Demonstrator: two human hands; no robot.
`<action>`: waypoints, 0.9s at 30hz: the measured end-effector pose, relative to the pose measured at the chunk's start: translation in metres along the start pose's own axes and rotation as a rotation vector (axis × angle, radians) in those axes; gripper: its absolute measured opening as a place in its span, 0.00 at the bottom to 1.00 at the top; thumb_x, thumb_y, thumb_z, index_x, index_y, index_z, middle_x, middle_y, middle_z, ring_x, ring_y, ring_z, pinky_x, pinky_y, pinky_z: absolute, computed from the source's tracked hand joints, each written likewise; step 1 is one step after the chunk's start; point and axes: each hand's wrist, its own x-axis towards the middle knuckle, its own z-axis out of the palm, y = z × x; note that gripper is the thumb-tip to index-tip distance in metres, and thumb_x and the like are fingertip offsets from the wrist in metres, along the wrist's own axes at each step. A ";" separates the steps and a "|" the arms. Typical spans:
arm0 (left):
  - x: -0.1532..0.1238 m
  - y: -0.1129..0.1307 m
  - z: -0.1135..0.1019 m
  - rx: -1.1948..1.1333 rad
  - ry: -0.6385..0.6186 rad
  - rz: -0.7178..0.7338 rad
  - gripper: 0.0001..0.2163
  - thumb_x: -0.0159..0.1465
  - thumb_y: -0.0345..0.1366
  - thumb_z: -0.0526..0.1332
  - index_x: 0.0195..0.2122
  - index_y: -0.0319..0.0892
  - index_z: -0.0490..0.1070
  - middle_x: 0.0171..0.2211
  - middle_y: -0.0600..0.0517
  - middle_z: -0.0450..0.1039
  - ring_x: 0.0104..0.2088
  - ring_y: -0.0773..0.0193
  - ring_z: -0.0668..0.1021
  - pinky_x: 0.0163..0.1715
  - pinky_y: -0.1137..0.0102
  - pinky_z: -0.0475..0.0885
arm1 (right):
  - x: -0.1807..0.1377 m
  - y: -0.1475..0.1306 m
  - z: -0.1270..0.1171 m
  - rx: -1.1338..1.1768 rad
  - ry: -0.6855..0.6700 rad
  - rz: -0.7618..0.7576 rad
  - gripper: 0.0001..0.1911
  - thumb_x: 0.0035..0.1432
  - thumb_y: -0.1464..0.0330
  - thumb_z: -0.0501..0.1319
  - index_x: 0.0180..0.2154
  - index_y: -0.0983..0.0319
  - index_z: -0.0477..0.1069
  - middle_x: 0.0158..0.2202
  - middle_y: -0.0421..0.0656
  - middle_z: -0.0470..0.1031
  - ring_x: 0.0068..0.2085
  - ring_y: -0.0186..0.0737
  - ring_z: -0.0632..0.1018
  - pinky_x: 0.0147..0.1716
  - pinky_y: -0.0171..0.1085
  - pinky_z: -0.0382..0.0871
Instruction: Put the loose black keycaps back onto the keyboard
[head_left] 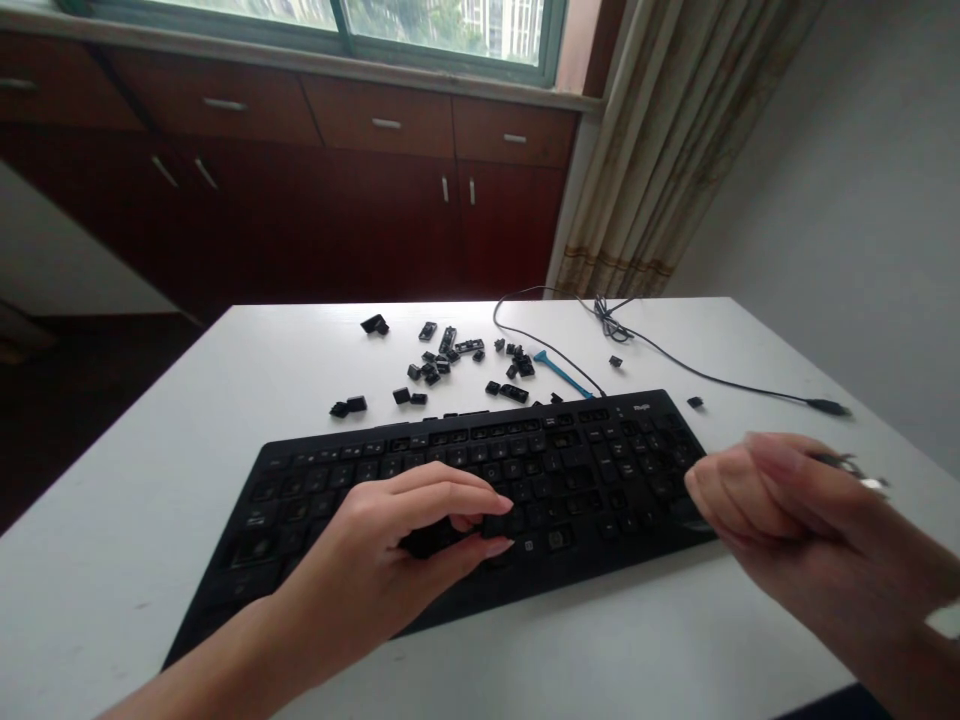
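Your blurred right hand [787, 510] hides most of a metallic object [851, 466]. Your left hand [409, 530] covers part of the keyboard [592, 480]; you cannot tell whether its fingertips [501, 504] pinch anything. The frame's edges crop your forearms [232, 655] and the window [450, 28].

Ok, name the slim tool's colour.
The slim tool is blue; the head view shows it best.

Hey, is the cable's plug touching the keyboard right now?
Apart: the head view shows white tabletop between the plug and the keyboard.
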 end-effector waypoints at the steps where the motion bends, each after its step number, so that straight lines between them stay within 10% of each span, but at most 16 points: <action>1: 0.000 0.000 0.001 -0.006 0.007 0.000 0.10 0.62 0.30 0.68 0.44 0.44 0.77 0.38 0.50 0.79 0.32 0.68 0.79 0.34 0.78 0.77 | 0.000 0.000 0.005 -0.008 -0.005 -0.037 0.28 0.66 0.61 0.54 0.16 0.59 0.47 0.14 0.36 0.42 0.17 0.35 0.51 0.18 0.40 0.52; 9: -0.002 0.002 0.001 0.001 0.008 -0.072 0.09 0.61 0.31 0.69 0.43 0.45 0.77 0.36 0.53 0.79 0.32 0.68 0.79 0.34 0.77 0.76 | 0.002 0.003 -0.005 -0.034 -0.085 -0.114 0.25 0.69 0.65 0.51 0.18 0.59 0.52 0.14 0.36 0.47 0.17 0.34 0.54 0.17 0.39 0.53; 14: -0.002 0.002 0.001 -0.007 -0.006 -0.060 0.10 0.61 0.30 0.69 0.43 0.46 0.76 0.36 0.56 0.79 0.33 0.69 0.79 0.35 0.77 0.76 | 0.004 -0.015 -0.042 -0.762 -0.149 -0.254 0.05 0.60 0.66 0.65 0.32 0.56 0.71 0.23 0.37 0.68 0.22 0.35 0.69 0.19 0.35 0.64; 17: -0.001 0.001 0.002 -0.012 -0.024 -0.062 0.10 0.62 0.30 0.68 0.43 0.47 0.76 0.37 0.56 0.78 0.34 0.69 0.79 0.36 0.77 0.76 | 0.004 -0.003 -0.059 -1.093 -0.411 -0.341 0.16 0.56 0.70 0.69 0.47 0.55 0.74 0.39 0.43 0.77 0.36 0.40 0.80 0.33 0.35 0.75; 27: -0.002 0.000 0.003 0.008 -0.025 -0.060 0.10 0.61 0.30 0.69 0.43 0.47 0.75 0.37 0.57 0.78 0.34 0.70 0.79 0.35 0.78 0.76 | -0.002 0.028 -0.067 -1.044 -0.587 -0.389 0.19 0.63 0.78 0.60 0.52 0.56 0.72 0.49 0.44 0.79 0.47 0.39 0.81 0.45 0.33 0.76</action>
